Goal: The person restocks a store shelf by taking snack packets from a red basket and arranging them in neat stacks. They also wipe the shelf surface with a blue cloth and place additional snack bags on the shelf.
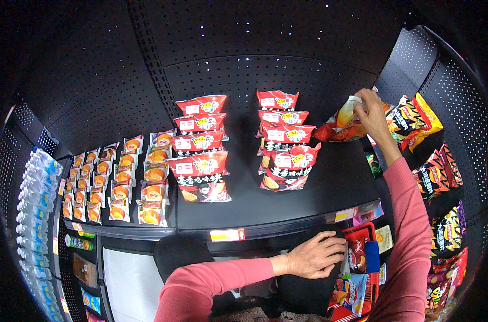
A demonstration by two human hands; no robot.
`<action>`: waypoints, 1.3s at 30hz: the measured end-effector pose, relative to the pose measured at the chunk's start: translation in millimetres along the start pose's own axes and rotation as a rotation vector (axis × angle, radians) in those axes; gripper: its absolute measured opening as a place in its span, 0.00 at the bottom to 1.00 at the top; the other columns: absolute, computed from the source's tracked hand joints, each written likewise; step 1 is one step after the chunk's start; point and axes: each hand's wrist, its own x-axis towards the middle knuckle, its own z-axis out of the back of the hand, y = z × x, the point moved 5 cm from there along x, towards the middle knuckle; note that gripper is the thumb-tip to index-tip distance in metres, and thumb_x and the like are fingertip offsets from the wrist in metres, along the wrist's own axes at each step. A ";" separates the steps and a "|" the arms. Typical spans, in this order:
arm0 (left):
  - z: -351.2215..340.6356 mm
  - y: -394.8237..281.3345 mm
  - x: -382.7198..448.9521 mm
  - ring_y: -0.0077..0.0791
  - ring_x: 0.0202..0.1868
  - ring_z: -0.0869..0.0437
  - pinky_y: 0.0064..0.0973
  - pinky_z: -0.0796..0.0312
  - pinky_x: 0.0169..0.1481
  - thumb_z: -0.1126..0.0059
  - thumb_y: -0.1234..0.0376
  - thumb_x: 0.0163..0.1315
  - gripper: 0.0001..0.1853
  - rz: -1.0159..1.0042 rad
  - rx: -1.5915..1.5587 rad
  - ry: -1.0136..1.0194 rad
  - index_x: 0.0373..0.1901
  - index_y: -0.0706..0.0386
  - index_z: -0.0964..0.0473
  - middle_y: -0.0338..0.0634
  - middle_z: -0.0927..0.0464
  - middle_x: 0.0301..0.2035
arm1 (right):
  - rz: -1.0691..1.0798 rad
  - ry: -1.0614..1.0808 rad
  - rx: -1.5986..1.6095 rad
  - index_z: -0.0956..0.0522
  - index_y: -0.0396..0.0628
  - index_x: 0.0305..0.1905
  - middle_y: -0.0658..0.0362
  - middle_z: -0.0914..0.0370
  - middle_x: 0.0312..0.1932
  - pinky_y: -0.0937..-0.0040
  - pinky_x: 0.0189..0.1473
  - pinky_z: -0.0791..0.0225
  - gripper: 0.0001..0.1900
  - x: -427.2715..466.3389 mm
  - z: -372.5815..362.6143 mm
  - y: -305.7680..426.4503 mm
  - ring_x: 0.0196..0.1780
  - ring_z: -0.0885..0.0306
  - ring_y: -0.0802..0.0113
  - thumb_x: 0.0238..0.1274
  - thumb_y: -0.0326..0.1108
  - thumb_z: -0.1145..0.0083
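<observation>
At the upper right, my right hand [370, 110] grips the top edge of a white and yellow snack bag [346, 112]. Red and orange snack bags [336, 131] lie below and behind it at the shelf's right end. My left hand [316, 255] rests with bent fingers over my dark-clothed knee, beside a red shopping basket [374, 281], and nothing shows in it. Inside the basket are a red snack bag [356, 253] and a blue one [356, 292]. Two rows of red snack bags, the left row [199, 173] and the right row [288, 169], stand upright on the black shelf.
Rows of packaged cakes [123, 193] fill the shelf's left part. Water bottles [38, 201] line the far left. Chip bags [433, 173] stand on shelves at right. The shelf's front edge [264, 233] bears price tags; a black perforated panel [244, 36] rises behind.
</observation>
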 end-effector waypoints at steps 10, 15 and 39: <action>-0.1 0.2 -0.3 0.45 0.70 0.26 0.51 0.42 0.81 0.38 0.63 0.62 0.17 0.006 0.002 0.002 0.51 0.60 0.20 0.48 0.22 0.57 | 0.022 0.007 -0.017 0.23 0.39 0.47 0.47 0.24 0.42 0.50 0.57 0.33 0.08 0.0 1.1 2.6 0.51 0.26 0.46 0.68 0.31 0.44; -0.5 0.5 -0.4 0.45 0.70 0.26 0.51 0.42 0.81 0.38 0.63 0.62 0.17 0.004 0.001 -0.001 0.51 0.59 0.19 0.48 0.23 0.57 | 0.007 0.015 -0.023 0.23 0.39 0.46 0.47 0.24 0.42 0.50 0.56 0.33 0.08 -0.4 0.6 0.9 0.51 0.27 0.46 0.69 0.31 0.44; 1.0 -0.5 -0.4 0.44 0.70 0.26 0.51 0.42 0.81 0.38 0.63 0.61 0.18 -0.003 0.013 -0.006 0.51 0.59 0.20 0.48 0.23 0.57 | 0.034 0.000 -0.072 0.23 0.38 0.48 0.46 0.22 0.44 0.50 0.58 0.33 0.08 -1.5 1.4 0.5 0.53 0.25 0.45 0.76 0.32 0.46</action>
